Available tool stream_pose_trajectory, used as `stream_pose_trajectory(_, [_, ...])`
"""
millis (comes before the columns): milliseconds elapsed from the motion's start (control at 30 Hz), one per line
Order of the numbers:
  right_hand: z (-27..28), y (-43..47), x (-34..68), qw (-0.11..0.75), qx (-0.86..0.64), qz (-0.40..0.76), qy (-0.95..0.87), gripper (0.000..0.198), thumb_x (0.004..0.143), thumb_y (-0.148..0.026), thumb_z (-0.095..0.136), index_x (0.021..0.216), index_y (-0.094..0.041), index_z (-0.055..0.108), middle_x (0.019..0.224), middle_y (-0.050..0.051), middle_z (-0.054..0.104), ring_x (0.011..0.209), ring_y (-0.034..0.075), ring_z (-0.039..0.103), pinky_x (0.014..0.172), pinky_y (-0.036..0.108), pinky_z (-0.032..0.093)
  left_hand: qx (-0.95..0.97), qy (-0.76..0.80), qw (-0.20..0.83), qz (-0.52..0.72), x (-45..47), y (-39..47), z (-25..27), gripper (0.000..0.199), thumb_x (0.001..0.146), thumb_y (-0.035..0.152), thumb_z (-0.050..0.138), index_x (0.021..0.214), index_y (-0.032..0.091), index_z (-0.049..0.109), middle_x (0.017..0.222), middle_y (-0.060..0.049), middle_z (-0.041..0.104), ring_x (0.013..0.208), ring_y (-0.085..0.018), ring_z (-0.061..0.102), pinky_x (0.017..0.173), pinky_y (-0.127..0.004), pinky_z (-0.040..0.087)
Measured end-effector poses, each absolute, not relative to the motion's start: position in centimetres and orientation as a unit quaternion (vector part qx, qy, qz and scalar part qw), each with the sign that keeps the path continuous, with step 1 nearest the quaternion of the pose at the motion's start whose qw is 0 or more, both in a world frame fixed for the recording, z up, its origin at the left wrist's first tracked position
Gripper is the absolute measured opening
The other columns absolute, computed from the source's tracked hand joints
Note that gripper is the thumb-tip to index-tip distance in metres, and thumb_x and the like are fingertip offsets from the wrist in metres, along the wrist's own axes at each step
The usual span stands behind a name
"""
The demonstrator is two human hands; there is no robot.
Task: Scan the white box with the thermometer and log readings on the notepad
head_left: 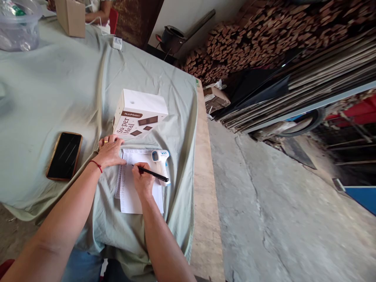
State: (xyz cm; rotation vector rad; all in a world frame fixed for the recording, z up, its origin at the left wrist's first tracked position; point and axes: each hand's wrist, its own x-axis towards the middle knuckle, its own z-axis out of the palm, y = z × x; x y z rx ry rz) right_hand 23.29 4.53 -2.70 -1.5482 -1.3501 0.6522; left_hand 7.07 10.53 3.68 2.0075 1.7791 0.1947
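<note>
My right hand (143, 179) grips a black pen (157, 175), its tip at the left part of the written page of an open notebook (131, 199). My left hand (111, 150) lies palm down with the thumb apart, the thumb at the notebook's upper left edge and the fingertips by the base of a white box (143, 103) printed "NutriMotion Super Meal". On the notebook's right side lies a white and blue infrared thermometer (160, 157), partly behind the pen. A phone (64, 156) with a dark screen rests left of my left forearm.
A pale green cloth (58, 94) covers the table, with bare wood (205, 188) along its right edge. Farther back are a clear tub (19, 29), a cardboard box (72, 19), a white adapter (117, 42) and another person's arm (100, 15). Stacked firewood (249, 39) stands beyond.
</note>
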Motion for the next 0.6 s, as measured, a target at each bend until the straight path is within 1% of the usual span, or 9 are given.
stream_pose_trajectory(100, [-2.9,4.5,23.3,0.475,-0.631,0.255,-0.558,0.02,0.078,-0.042,0.051,0.074,-0.022,0.055,0.064,-0.002,0.058,0.058,0.015,0.052,0.06,0.029,0.046,0.731,0.643,0.22,0.068,7.0,10.6,3.6,0.078,0.057,0.038,0.079,0.13,0.026,0.053,0.143,-0.01,0.044,0.131,-0.036,0.042,0.115,-0.051,0.03])
stream_pose_trajectory(167, [-2.4,4.4,23.0,0.498,-0.625,0.233,-0.554,0.023,0.083,-0.044,0.049,0.078,-0.022,0.056,0.069,0.0,0.061,0.063,0.016,0.055,0.063,0.029,0.048,0.729,0.646,0.218,0.062,7.0,10.7,3.6,0.081,0.058,0.039,0.079,0.133,0.025,0.052,0.145,-0.011,0.043,0.133,-0.037,0.04,0.115,-0.051,0.029])
stream_pose_trajectory(233, [-0.9,4.2,22.9,0.529,-0.607,0.221,-0.551,0.027,0.089,-0.045,0.047,0.088,-0.021,0.06,0.076,0.002,0.065,0.07,0.016,0.06,0.069,0.031,0.05,0.727,0.65,0.216,0.053,6.9,10.8,3.8,0.083,0.059,0.041,0.078,0.136,0.025,0.052,0.147,-0.011,0.042,0.135,-0.037,0.039,0.116,-0.051,0.028])
stream_pose_trajectory(300, [1.1,4.0,23.6,0.547,-0.584,0.228,-0.556,0.03,0.096,-0.046,0.044,0.097,-0.021,0.061,0.078,0.002,0.066,0.074,0.017,0.062,0.074,0.032,0.051,0.728,0.65,0.216,0.044,6.8,10.8,4.0,0.082,0.062,0.043,0.077,0.138,0.025,0.052,0.148,-0.012,0.041,0.137,-0.037,0.038,0.117,-0.051,0.026])
stream_pose_trajectory(400, [3.5,3.0,27.3,0.546,-0.599,0.214,-0.545,0.034,0.098,-0.051,0.043,0.098,-0.021,0.059,0.079,0.002,0.066,0.076,0.017,0.063,0.077,0.033,0.051,0.733,0.644,0.216,0.028,6.8,10.9,4.5,0.076,0.066,0.041,0.072,0.138,0.027,0.054,0.149,-0.011,0.041,0.139,-0.037,0.037,0.118,-0.051,0.026])
stream_pose_trajectory(433, [3.7,2.3,29.3,0.54,-0.628,0.185,-0.529,0.037,0.096,-0.055,0.044,0.096,-0.021,0.057,0.081,0.003,0.066,0.078,0.018,0.063,0.077,0.034,0.05,0.734,0.645,0.214,0.021,6.8,11.0,4.7,0.075,0.067,0.04,0.071,0.139,0.028,0.054,0.149,-0.011,0.041,0.14,-0.037,0.037,0.117,-0.052,0.027])
stream_pose_trajectory(500, [3.0,0.0,33.5,0.497,-0.704,0.115,-0.494,0.045,0.086,-0.066,0.052,0.092,-0.021,0.054,0.084,0.004,0.063,0.08,0.021,0.062,0.077,0.036,0.049,0.732,0.65,0.204,0.006,6.9,11.0,5.1,0.075,0.067,0.038,0.07,0.14,0.027,0.054,0.15,-0.012,0.041,0.14,-0.037,0.037,0.117,-0.052,0.028])
stream_pose_trajectory(533, [2.2,-1.4,35.5,0.464,-0.735,0.088,-0.487,0.049,0.081,-0.07,0.054,0.091,-0.022,0.053,0.083,0.004,0.061,0.08,0.023,0.061,0.076,0.037,0.048,0.731,0.652,0.199,-0.001,7.0,11.1,5.2,0.076,0.067,0.037,0.07,0.14,0.027,0.054,0.15,-0.012,0.041,0.14,-0.037,0.037,0.116,-0.052,0.029])
stream_pose_trajectory(600, [0.0,-4.6,38.4,0.369,-0.799,0.049,-0.472,0.05,0.075,-0.072,0.056,0.088,-0.024,0.05,0.078,0.003,0.057,0.076,0.024,0.058,0.071,0.037,0.046,0.73,0.657,0.19,-0.009,7.1,11.2,5.5,0.077,0.066,0.036,0.069,0.141,0.025,0.053,0.151,-0.013,0.041,0.139,-0.038,0.039,0.116,-0.052,0.031])
